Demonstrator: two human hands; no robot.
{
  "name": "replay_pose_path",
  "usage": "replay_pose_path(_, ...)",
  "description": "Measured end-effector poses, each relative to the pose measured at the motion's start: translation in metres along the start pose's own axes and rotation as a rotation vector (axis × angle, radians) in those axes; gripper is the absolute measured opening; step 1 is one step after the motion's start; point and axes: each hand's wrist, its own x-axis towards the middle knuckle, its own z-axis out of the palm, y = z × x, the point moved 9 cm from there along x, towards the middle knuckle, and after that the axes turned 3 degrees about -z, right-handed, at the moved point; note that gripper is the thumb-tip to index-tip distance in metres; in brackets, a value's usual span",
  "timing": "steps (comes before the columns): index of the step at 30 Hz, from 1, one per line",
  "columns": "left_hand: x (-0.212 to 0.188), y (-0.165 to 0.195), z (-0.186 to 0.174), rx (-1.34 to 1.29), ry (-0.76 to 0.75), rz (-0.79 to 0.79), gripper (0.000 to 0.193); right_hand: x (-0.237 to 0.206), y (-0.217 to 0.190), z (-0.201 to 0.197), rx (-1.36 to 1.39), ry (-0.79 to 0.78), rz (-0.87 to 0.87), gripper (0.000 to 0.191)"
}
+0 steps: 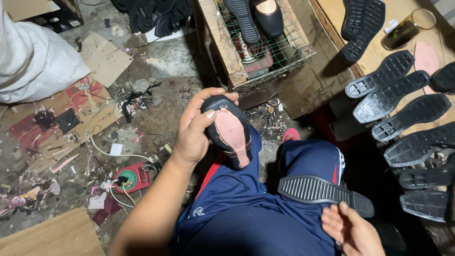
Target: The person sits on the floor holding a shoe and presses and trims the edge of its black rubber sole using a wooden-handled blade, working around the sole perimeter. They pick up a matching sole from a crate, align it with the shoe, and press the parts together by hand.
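Right now the left hand [194, 130] is gripping a black shoe upper [227, 130], sole side up, w/ its pink insole board [232, 132] facing the camera. The grip is wrapping around the toe end, thumb on top, fingers closed behind it. The shoe is hovering over the left knee, approx. center of view.

The right hand [350, 230], at 5 o'clock, is lying palm-up and loosely open, holding nothing; its fingertips are sitting just beside the ribbed black outsole [324, 194] resting across the right thigh of the blue trousers [265, 208].

At 3 o'clock, more black outsoles [403, 111] are lying tread-up in a row on the desk [407, 9]. At 12 o'clock a wire-topped wooden crate [227, 47] is carrying another sole and a finished black shoe [268, 14] (floor at 9 o'clock is littered w/ scraps and cardboard).

To handle this well, I'd judge: keep the upper steady w/ the pink face level, and match the outsole toe-to-toe before pressing, so the edges are lining up all around.
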Motion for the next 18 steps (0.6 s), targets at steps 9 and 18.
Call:
replay_pose_path(9, 0.007, -0.003, -0.03, 0.149, 0.166, 0.063, 0.027, -0.072, -0.12, 0.111, -1.26, -0.113, -1.319, 0.059)
replay_pose_path(18, 0.021, -0.007, -0.07, 0.004, 0.299, 0.002, 0.031, -0.052, -0.127, 0.117, -1.251, -0.306, -0.635, 0.04)
